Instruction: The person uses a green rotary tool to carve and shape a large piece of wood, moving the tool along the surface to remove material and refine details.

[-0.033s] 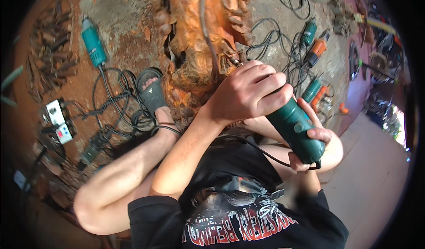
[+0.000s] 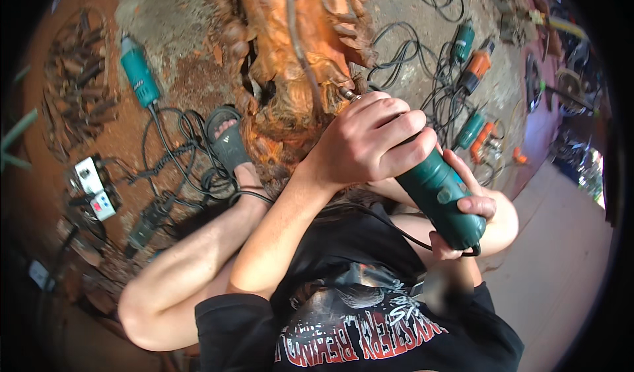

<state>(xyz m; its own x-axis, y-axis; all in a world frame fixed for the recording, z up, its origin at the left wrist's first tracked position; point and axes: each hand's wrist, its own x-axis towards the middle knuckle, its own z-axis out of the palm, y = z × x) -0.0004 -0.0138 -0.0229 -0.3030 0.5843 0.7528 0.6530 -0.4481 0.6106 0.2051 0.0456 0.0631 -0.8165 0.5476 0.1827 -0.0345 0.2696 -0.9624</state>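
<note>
Left fingers (image 2: 400,131) clamped round green power tool (image 2: 436,190), front end; right fingers (image 2: 463,172) round rear.

Head-worn fisheye; faces down; near left hand (image 2: 371,139), right hand (image 2: 478,205).

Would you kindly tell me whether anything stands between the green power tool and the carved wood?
Nothing visible does: the green power tool, held in the left hand and right hand, points its metal tip at the carved wood. Whether they touch is unclear.
</note>
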